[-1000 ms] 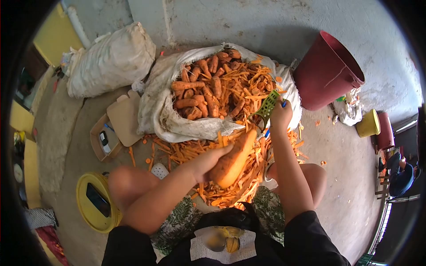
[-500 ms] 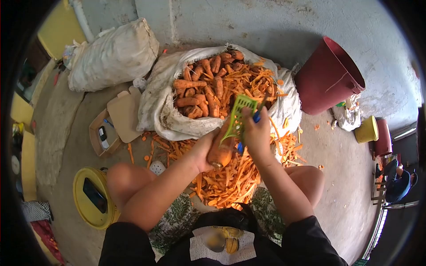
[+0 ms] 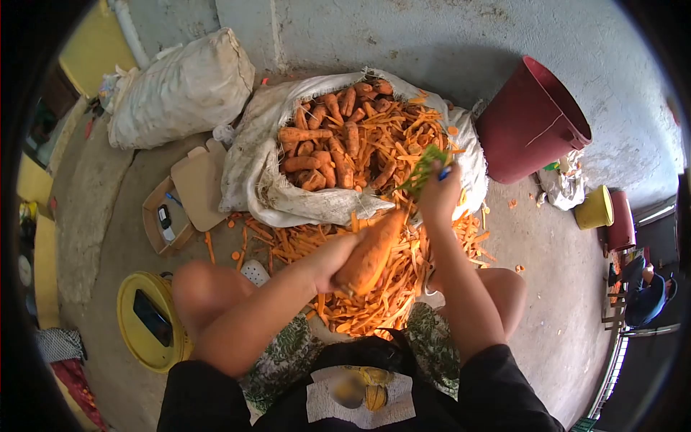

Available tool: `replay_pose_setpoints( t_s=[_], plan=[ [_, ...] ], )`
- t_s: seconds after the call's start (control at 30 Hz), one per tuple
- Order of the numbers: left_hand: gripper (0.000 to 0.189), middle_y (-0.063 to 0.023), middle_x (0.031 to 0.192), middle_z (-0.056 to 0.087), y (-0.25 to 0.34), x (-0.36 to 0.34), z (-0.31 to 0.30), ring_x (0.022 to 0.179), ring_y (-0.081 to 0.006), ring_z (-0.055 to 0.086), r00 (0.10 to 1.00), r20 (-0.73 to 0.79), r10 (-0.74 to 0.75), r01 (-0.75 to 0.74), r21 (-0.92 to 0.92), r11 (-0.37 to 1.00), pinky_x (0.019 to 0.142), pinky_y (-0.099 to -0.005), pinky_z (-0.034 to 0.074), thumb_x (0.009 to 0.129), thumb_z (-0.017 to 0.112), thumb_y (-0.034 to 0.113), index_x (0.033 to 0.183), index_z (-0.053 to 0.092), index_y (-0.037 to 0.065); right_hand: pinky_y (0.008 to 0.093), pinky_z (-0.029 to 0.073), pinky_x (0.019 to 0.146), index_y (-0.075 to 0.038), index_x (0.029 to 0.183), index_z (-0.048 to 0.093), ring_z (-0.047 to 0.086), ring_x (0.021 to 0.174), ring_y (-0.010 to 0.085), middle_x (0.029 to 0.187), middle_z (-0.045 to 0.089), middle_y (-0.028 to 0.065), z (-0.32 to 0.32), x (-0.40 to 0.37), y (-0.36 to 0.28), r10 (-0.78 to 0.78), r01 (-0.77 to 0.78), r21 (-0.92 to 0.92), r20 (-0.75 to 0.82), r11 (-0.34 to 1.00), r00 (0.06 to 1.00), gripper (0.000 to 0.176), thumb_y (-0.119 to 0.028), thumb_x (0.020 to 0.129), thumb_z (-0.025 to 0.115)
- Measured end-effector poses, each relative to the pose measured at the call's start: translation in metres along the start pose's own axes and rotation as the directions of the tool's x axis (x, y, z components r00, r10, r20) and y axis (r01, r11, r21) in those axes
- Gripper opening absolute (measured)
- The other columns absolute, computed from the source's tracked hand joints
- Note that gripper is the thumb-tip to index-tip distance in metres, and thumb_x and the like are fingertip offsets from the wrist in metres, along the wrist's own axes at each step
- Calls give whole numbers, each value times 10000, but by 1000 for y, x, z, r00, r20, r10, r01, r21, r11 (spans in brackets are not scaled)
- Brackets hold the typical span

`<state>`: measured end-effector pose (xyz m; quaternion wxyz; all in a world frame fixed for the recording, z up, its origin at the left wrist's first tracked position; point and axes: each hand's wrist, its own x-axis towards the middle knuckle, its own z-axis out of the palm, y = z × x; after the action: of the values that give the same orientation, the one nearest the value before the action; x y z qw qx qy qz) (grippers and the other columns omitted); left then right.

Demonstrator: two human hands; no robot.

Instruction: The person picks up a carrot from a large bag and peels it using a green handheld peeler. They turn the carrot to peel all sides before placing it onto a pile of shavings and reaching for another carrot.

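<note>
My left hand [image 3: 336,261] is wrapped round a large carrot [image 3: 373,253], its thick end toward me and its tip pointing up and away to the right. A bright orange peeled strip shows along its right side, beside duller skin. In my right hand [image 3: 440,196] is a green peeler [image 3: 425,170], blurred by motion, with a bit of blue at the grip. The peeler is beyond the carrot's tip, apart from it. Beneath both hands lies a heap of carrot peelings [image 3: 374,306]. Straight ahead, an open white sack [image 3: 252,173] holds many whole carrots [image 3: 350,137] and loose peelings.
A stuffed white sack [image 3: 183,90] leans at the back left. Nearer are an open cardboard box [image 3: 198,187] and a yellow bucket [image 3: 133,338] with a phone on its lid. To the right stand a tall maroon bin [image 3: 522,126] and a small yellow pail [image 3: 594,209]. A person [image 3: 644,291] sits far right.
My right hand and the peeler have moved away, up and to the right, off the carrot. The carrot now tilts further right, with its bright peeled side in view.
</note>
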<state>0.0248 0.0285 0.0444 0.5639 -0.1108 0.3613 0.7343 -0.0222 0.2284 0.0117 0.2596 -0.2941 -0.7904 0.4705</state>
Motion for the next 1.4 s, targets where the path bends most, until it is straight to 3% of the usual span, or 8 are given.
replay_pose_setpoints(
  t_s=[0.03,0.1,0.27,0.4,0.5,0.9,0.97,1.4],
  plan=[
    [431,-163,857,580,-3,-1,-2,689,-241,605,995,97,-3,-4,72,997,611,-369,513,926,295,387,1068,441,7,400,416,563,2,1009,411,558,638,338,735,565,206,-11,7,-10,-123,91,-254,-116,963,986,255,-198,872,489],
    [427,-152,857,581,1,-11,9,697,-242,604,996,86,-8,1,82,997,604,-359,508,926,300,383,1074,448,10,359,418,538,16,1005,426,561,609,261,739,568,173,-17,28,8,-91,76,-67,-247,995,965,237,-189,890,463],
    [395,-128,861,581,10,3,-9,710,-229,603,995,-8,99,-99,-48,994,631,-354,511,928,309,359,1066,469,26,266,412,483,13,973,429,481,552,115,720,524,86,-14,-7,-37,-84,63,347,46,936,995,225,-202,908,442],
    [373,-101,868,583,14,2,-7,709,-208,600,987,-85,139,-147,-108,983,641,-352,514,928,309,349,1049,476,38,282,414,471,15,1000,422,507,572,119,727,528,99,-9,-45,-57,-71,-33,319,307,947,949,235,-194,901,459],
    [382,-103,854,579,17,5,-12,700,-219,596,980,-120,157,-173,-135,976,617,-362,509,927,302,358,1048,470,37,297,400,445,19,1006,421,515,556,122,715,532,113,-4,-37,-41,-312,281,147,283,948,907,226,-177,900,459],
    [405,-123,805,572,14,6,-17,671,-235,589,991,-12,131,-132,-115,985,529,-377,489,928,260,383,1029,468,51,247,388,453,-6,965,440,479,528,90,681,528,54,-5,-50,-57,-120,-34,404,349,914,929,188,-172,887,485],
    [366,-87,831,583,13,13,-12,701,-202,604,956,-244,162,-190,-97,977,563,-346,509,933,270,346,1034,482,65,256,417,485,2,977,438,511,545,118,672,540,69,0,-62,-59,-205,58,370,371,927,906,199,-158,873,497],
    [361,-63,985,574,12,20,-20,865,-174,590,966,-169,196,-212,-81,974,739,-326,513,940,265,321,1096,467,66,359,400,495,18,1032,430,538,546,286,638,530,194,5,-85,-50,-318,294,123,288,948,904,278,-171,852,527]
  ],
)
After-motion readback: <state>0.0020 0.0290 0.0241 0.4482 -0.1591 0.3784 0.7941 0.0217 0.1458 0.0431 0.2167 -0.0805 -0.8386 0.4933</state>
